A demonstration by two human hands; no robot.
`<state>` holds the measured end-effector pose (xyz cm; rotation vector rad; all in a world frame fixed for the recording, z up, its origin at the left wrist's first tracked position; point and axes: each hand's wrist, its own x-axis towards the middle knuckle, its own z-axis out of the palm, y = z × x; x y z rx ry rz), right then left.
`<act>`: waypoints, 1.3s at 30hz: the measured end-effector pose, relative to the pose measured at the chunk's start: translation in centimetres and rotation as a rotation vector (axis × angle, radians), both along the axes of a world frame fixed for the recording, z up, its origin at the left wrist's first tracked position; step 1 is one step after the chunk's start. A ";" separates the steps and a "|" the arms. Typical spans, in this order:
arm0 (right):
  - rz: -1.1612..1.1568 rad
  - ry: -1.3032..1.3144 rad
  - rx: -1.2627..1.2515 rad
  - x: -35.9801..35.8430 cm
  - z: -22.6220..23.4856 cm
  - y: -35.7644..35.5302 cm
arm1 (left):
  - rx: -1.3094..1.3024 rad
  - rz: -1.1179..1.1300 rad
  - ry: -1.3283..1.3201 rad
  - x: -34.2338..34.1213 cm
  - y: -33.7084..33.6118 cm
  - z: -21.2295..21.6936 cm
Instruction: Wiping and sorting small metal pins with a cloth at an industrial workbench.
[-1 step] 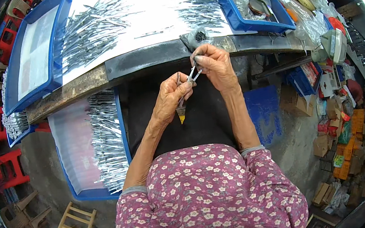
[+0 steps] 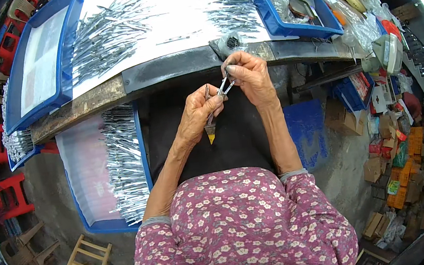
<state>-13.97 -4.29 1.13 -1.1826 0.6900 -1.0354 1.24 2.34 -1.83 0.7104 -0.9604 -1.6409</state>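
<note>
Far left, a long blue plastic tray (image 2: 62, 55) lies at an angle on the bench's left end, a pale sheet lining its floor. Beside it, on the white bench top (image 2: 176, 10), a loose heap of thin silver metal pieces (image 2: 104, 34) fans out toward the front edge. Below the bench's dark front edge (image 2: 172, 71), at the person's left knee, a second blue tray (image 2: 89, 184) holds a long row of the same silver pieces along its right wall.

Now to the middle, just off the front edge. The left hand (image 2: 197, 116) is closed around a small hand tool with a yellow-tipped handle (image 2: 211, 132); the handle hangs down from the fist, the yellow tip pointing at the dark lap. Its working end rises between the fingers toward the other hand.

The right hand (image 2: 250, 77) sits just beside it, a little higher, touching the bench's edge. Thumb and fingers pinch one slim silver metal piece (image 2: 225, 86), which slants down to meet the top of the tool. Both grips are closed, and the two hands are nearly touching.

Just behind the right hand, on the edge, lies a small clear plastic bag with dark bits inside (image 2: 230, 43). A second scatter of silver pieces (image 2: 231, 5) lies further back. At the right end stands another blue tray (image 2: 288, 22), packed with clear bags.
</note>
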 end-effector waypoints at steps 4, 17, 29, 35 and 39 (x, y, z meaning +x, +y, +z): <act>0.007 0.036 -0.025 -0.2 0.2 0.0 | 0.015 -0.016 -0.048 0.2 0.2 0.7; 0.015 0.208 -0.132 -1.3 1.1 0.3 | 0.011 -0.019 -0.102 0.0 0.5 1.0; -0.072 0.381 -0.238 -2.0 1.5 0.7 | -0.171 0.163 -0.639 -0.1 0.3 0.9; -0.080 0.458 -0.277 -1.5 2.6 1.2 | -0.379 0.347 -0.715 -0.8 0.2 0.6; -0.095 0.427 -0.239 -1.0 2.6 1.5 | -0.426 0.393 -0.722 -1.1 0.0 0.1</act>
